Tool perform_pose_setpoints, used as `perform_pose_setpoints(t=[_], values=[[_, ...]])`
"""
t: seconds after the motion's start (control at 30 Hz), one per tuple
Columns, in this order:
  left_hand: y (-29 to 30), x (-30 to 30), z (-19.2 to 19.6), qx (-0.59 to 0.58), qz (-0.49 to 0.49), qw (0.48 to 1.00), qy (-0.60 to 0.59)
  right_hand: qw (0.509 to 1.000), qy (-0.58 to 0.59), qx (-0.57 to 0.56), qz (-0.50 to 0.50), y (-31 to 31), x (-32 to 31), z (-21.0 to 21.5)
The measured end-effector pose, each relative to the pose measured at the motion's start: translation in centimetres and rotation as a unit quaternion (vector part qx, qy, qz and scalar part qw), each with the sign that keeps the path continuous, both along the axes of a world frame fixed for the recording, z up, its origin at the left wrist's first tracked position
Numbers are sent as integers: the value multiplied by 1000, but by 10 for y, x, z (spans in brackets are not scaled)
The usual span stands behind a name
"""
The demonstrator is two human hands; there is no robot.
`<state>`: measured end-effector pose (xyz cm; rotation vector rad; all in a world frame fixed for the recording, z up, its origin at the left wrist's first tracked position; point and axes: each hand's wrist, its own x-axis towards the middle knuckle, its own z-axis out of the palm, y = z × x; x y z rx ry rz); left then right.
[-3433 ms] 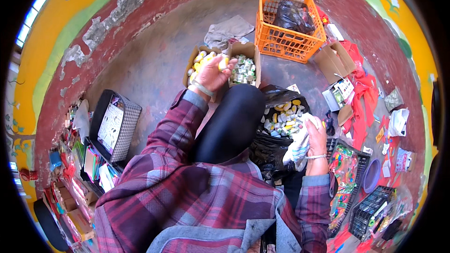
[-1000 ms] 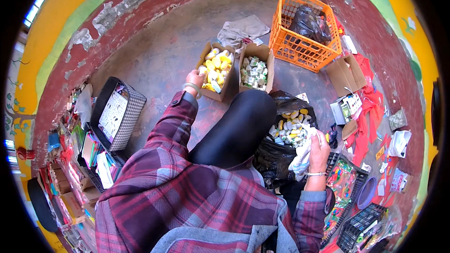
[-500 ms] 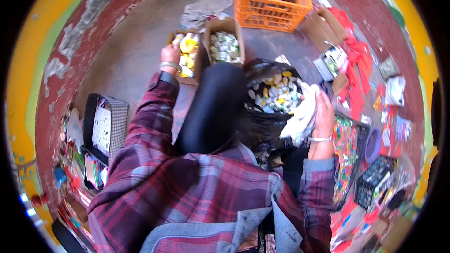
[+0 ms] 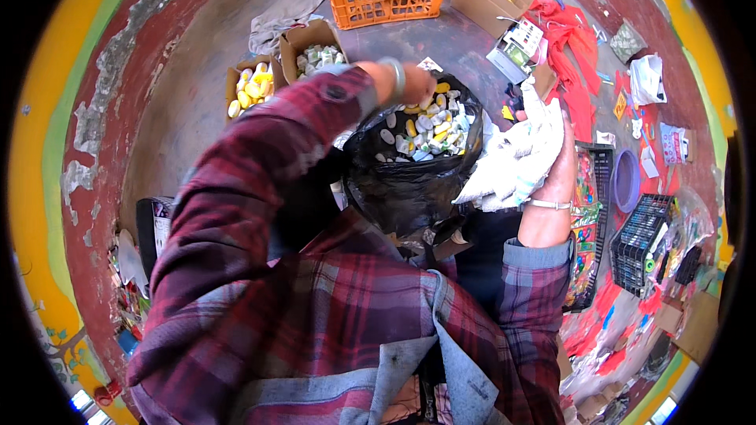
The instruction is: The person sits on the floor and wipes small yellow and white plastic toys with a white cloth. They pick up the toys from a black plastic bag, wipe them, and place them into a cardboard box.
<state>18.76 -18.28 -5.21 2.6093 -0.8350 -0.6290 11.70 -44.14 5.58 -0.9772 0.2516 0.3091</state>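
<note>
My left hand (image 4: pixel 411 85) is over the far edge of a black plastic bag (image 4: pixel 394 189), close to the small oval yellow and white pieces (image 4: pixel 429 132) heaped in it. Motion smears its fingers, so I cannot make out whether they grip a piece. On the bag's right side, my right hand (image 4: pixel 561 169) is closed on a crumpled white cloth (image 4: pixel 516 161). Beyond my left forearm stand two cardboard boxes: one (image 4: pixel 231 83) contains yellow and white pieces, the other (image 4: pixel 291 41) white and green ones.
An orange plastic crate (image 4: pixel 386 0) stands at the far side, with a grey cloth (image 4: pixel 283 16) to its left. An open carton (image 4: pixel 492 0) and red sheeting (image 4: pixel 571 51) lie far right. Black crates (image 4: pixel 642 232) and a purple ring-shaped item (image 4: pixel 628 181) are at right.
My left hand has moved right, from the box of yellow pieces to the black bag. My right hand still holds the white cloth. The whole view has shifted, with the boxes now farther left.
</note>
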Motion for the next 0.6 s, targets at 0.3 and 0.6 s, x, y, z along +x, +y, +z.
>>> perform_pose_setpoints(t=[0.3, 0.6], values=[[-19, -63, -258, 119, 163, 971, 129, 999, 38, -2, 1, -10, -5, 7], [27, -24, -259, -57, 695, 716, -38, 994, 103, -4, -43, -19, -12, 10]])
